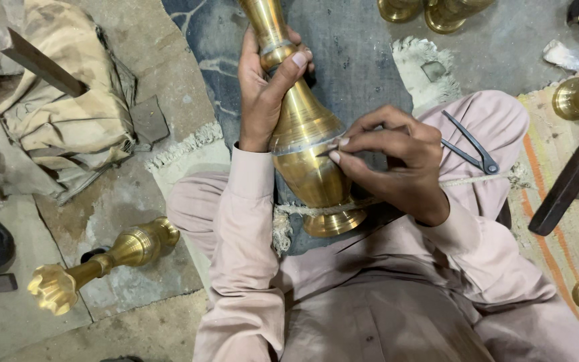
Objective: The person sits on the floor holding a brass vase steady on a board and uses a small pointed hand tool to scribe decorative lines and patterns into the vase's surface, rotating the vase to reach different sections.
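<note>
Brass vase (306, 144): left hand (261, 94) fingers clamp neck; right hand (397, 164) fingers pinch tool.

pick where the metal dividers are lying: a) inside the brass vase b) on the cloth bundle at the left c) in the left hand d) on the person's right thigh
d: the dark metal dividers lie on the pink cloth of the right thigh, just beyond the right hand, which pinches a thin tool against the brass vase; the left hand has its grip on the vase neck.
</note>
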Motion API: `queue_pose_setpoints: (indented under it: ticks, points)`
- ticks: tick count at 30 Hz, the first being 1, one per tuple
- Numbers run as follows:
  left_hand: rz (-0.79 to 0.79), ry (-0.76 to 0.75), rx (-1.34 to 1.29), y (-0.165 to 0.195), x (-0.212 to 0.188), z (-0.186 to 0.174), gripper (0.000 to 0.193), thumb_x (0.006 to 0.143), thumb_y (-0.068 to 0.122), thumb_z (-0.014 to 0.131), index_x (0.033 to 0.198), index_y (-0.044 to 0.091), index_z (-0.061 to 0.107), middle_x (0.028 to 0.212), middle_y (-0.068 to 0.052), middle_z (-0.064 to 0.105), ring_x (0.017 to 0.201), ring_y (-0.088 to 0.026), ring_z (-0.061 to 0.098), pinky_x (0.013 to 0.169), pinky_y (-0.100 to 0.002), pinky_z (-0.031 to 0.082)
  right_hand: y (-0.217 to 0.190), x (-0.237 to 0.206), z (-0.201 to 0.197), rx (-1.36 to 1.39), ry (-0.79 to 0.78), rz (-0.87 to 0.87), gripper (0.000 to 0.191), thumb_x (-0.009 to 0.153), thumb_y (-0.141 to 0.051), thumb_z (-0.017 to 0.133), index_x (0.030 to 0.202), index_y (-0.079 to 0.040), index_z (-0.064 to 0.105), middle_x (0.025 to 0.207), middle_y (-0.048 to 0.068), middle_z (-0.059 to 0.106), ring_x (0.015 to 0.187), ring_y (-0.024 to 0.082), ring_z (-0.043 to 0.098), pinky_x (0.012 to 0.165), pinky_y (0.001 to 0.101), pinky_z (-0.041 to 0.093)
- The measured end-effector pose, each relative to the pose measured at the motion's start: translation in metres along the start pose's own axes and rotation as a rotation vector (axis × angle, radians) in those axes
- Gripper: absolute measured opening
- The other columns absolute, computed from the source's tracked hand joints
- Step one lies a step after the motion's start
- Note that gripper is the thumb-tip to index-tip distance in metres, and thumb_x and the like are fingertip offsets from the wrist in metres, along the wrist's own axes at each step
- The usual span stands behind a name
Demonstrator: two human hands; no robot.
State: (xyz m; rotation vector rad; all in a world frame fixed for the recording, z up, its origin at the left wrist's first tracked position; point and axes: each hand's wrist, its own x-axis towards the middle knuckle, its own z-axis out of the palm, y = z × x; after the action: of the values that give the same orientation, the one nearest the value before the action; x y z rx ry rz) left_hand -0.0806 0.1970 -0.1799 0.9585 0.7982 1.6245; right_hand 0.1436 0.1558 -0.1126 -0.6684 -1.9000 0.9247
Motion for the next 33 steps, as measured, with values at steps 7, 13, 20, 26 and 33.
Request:
queue_pose_setpoints:
  ticks: [7,13,20,26,33]
  points:
    - [-0.005,0.007,-0.007,0.003,-0.002,0.001,0.055,0.099,0.011,0.076,0.144,0.004,0.046,0.123,-0.008,0.06,0.108,-0.016,0.068,0.098,-0.036,0.063,-0.003,-0.005,0.004,0.015,0.047,-0.034,0.021,0.088,0.004,0.086,0.102,-0.001,0.072,0.106,0.013,0.07,0.096,0.02,0.076,0.078,0.0259,0.062]
    - [-0.005,0.006,-0.008,0.004,0.0,0.003,0.054,0.099,0.01,0.077,0.143,0.004,0.047,0.122,-0.008,0.06,0.101,-0.014,0.068,0.096,-0.035,0.061,-0.002,-0.009,0.001,0.026,0.023,-0.081,0.024,0.085,0.003,0.087,0.103,-0.002,0.072,0.104,0.014,0.07,0.095,0.021,0.075,0.078,0.0267,0.062]
    - [-0.019,0.014,0.007,0.004,-0.001,0.003,0.051,0.099,0.01,0.077,0.141,0.002,0.048,0.122,-0.008,0.061,0.101,-0.014,0.068,0.091,-0.031,0.06,-0.002,-0.011,0.002,0.015,0.057,-0.076,0.023,0.086,0.004,0.085,0.104,-0.001,0.072,0.105,0.014,0.07,0.094,0.02,0.075,0.076,0.0267,0.061]
    - [0.007,-0.004,0.006,0.002,0.0,0.004,0.052,0.099,0.01,0.076,0.143,0.004,0.048,0.121,-0.007,0.061,0.102,-0.015,0.069,0.091,-0.032,0.062,-0.002,-0.013,0.003,0.048,0.046,-0.131,0.025,0.083,0.004,0.086,0.103,-0.001,0.073,0.102,0.013,0.071,0.092,0.021,0.074,0.079,0.0287,0.062]
    - [0.002,-0.006,0.019,0.003,0.0,0.006,0.052,0.1,0.009,0.075,0.143,0.003,0.047,0.121,-0.008,0.061,0.103,-0.015,0.069,0.093,-0.034,0.062,-0.003,-0.014,-0.001,0.026,0.044,-0.094,0.025,0.083,0.005,0.086,0.104,-0.001,0.072,0.103,0.015,0.07,0.09,0.02,0.075,0.078,0.0283,0.061]
